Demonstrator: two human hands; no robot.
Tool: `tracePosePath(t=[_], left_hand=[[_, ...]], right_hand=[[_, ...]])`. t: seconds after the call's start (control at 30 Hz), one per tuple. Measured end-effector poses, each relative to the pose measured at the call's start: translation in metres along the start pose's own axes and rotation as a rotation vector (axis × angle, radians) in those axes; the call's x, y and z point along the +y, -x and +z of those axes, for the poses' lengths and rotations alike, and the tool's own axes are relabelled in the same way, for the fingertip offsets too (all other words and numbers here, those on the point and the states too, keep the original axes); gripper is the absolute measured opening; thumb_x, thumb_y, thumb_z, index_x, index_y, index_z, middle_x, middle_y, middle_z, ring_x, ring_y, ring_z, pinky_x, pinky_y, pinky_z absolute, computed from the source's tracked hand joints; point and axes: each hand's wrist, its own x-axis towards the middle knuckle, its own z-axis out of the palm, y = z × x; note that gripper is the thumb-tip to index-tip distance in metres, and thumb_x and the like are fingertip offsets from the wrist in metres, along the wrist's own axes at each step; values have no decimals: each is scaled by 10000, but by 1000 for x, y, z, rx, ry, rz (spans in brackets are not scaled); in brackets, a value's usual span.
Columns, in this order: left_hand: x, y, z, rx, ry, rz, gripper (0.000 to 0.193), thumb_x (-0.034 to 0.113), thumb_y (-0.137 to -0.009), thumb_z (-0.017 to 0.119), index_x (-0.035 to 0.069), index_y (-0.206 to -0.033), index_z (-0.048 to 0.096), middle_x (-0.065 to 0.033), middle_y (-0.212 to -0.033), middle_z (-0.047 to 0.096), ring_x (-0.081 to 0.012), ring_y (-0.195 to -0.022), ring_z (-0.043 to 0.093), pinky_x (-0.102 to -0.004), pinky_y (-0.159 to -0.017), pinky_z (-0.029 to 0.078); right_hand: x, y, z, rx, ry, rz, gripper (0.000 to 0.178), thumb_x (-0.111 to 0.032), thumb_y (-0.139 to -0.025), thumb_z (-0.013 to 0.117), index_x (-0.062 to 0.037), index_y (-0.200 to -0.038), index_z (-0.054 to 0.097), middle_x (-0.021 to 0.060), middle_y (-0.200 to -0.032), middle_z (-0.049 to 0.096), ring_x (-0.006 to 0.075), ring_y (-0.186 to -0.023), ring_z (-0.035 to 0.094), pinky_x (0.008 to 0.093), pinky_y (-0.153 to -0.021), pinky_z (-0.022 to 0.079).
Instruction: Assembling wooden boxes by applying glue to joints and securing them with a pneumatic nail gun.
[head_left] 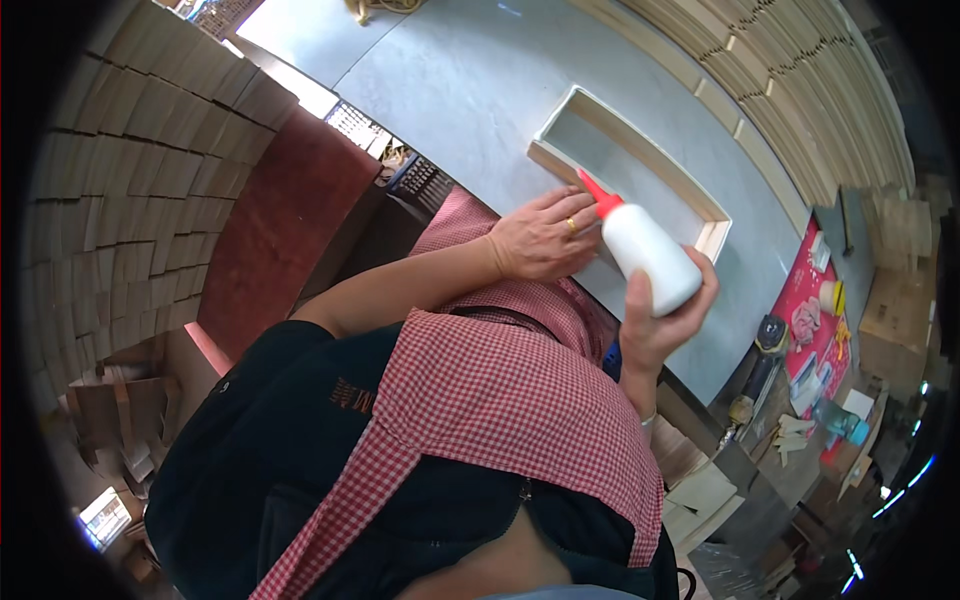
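My right hand (665,315) grips a white squeeze bottle (650,258) with a red pointed nozzle. The bottle is tilted, its tip up and to the left, over the near side of a long, narrow wooden frame (650,160). That frame lies on the grey tabletop (440,90), and the surface shows through its open middle. My left hand (548,235), with a gold ring on one finger, is at the frame's near wall, fingers curled against it. The bottle partly hides those fingertips and the wall behind it.
Stacked wooden strips (800,70) line the table's far right side. A wall of stacked boards (130,180) rises at left beside a reddish-brown panel (270,200). A power tool (760,365), a clear bottle (842,422) and small items lie at right. A blue crate (420,182) sits below the table edge.
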Motion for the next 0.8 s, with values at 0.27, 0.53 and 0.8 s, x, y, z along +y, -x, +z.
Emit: tracePosePath(t=[0.27,0.53,0.8], left_hand=[[-4,5,-2,0,63,10,251,249,-888,647,60,-1046,699,-152,-1229,581,-303,-1165,538,-445,-1110,403],[-3,-2,-4,26,18,9,237,244,-885,652,57,-1025,694,-154,-1234,579,-304,-1176,537,-442,-1105,411],[-1,-3,-3,37,20,-11,237,230,-869,672,50,-1022,684,-153,-1281,568,-293,-1225,528,-429,-1126,400]], right_hand=[[3,-19,38,-98,21,-113,592,-173,-789,776,-37,-1278,471,162,-1185,571,298,-996,609,399,-813,562],[4,-10,5,-81,163,-141,585,-179,-790,777,-34,-1271,476,156,-1173,578,295,-976,616,395,-804,563],[6,-6,-13,42,137,-104,580,-183,-794,770,-32,-1273,480,149,-1141,585,297,-923,629,382,-745,577]])
